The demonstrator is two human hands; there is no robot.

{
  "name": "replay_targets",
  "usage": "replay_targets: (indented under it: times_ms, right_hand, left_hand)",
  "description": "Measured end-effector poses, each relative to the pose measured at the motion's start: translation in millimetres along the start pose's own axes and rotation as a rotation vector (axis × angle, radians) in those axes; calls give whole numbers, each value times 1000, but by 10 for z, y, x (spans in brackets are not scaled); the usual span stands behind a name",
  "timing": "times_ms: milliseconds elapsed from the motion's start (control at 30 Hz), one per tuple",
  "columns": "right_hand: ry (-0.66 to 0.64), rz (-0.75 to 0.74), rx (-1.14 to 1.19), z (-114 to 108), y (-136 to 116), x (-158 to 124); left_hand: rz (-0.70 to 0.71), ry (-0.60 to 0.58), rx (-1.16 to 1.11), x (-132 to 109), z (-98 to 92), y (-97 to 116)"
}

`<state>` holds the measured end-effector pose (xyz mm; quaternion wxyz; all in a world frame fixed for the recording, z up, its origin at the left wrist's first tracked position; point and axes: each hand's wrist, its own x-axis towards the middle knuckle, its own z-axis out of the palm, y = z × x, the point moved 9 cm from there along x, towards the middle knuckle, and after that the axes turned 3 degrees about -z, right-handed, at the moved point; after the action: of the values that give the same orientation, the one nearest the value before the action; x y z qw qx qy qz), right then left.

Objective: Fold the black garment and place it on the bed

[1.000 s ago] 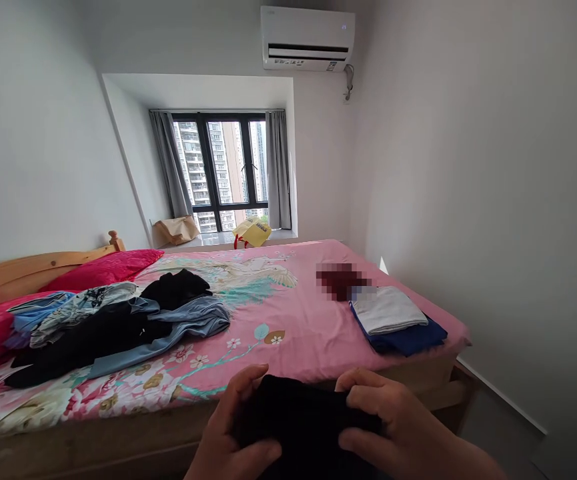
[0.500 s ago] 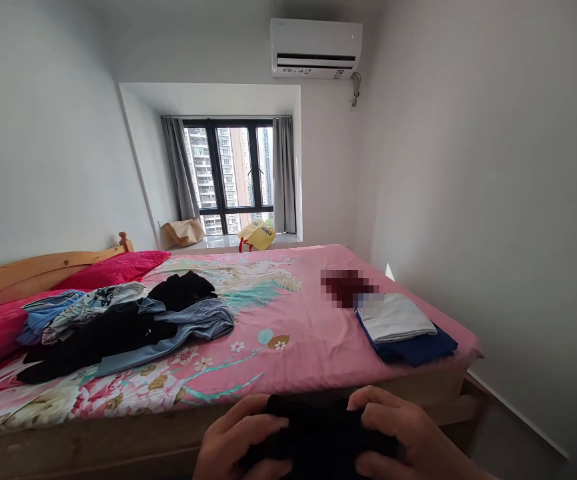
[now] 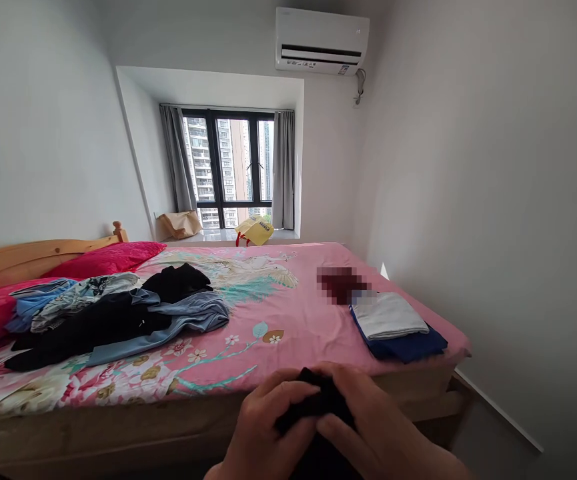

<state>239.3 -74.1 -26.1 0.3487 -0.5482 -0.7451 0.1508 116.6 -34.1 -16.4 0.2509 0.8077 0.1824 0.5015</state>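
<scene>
A bunched piece of black cloth (image 3: 313, 407) is held between both hands in front of the bed's near edge; what sort of garment it is I cannot make out. My left hand (image 3: 271, 427) grips it from the left with fingers curled over the top. From the right, my right hand (image 3: 368, 420) closes on the same cloth, its thumb near the left thumb. Lower folds of the fabric hang dark below the hands and run out of view.
Crumpled clothes (image 3: 108, 320) lie heaped on the left of the bed (image 3: 293, 347), beside pink pillows (image 3: 108, 260). Folded white cloth (image 3: 391, 315) rests on folded blue cloth (image 3: 408, 345) at the right. Paper bag (image 3: 181, 225) and yellow bag (image 3: 255, 230) sit on the windowsill.
My hands have come closer together and risen slightly, gathering the black cloth into a narrower bunch between them. The view has shifted slightly.
</scene>
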Motion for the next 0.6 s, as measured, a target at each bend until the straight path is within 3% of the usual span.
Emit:
replay_targets:
  times_ms: [100,200,300,433,600]
  right_hand:
    - [50,13,50,-1,38,119]
    - [49,-67,-57,-203,-66,319]
    - [8,-177,-277,-514,-337,580]
    - [36,-314,-595,-887,-793,832]
    - [110,-513,-854,-1064,-1302,855]
  left_hand:
    - [-144,-36,-95,91,20,-168]
    - [-175,-130,-233,259,7,-213]
    - [-145,-211,-379,460,-51,-178]
    - [-119,-232,-589,643,-103,-159]
    - [-54,-160,-543,690,-176,-119]
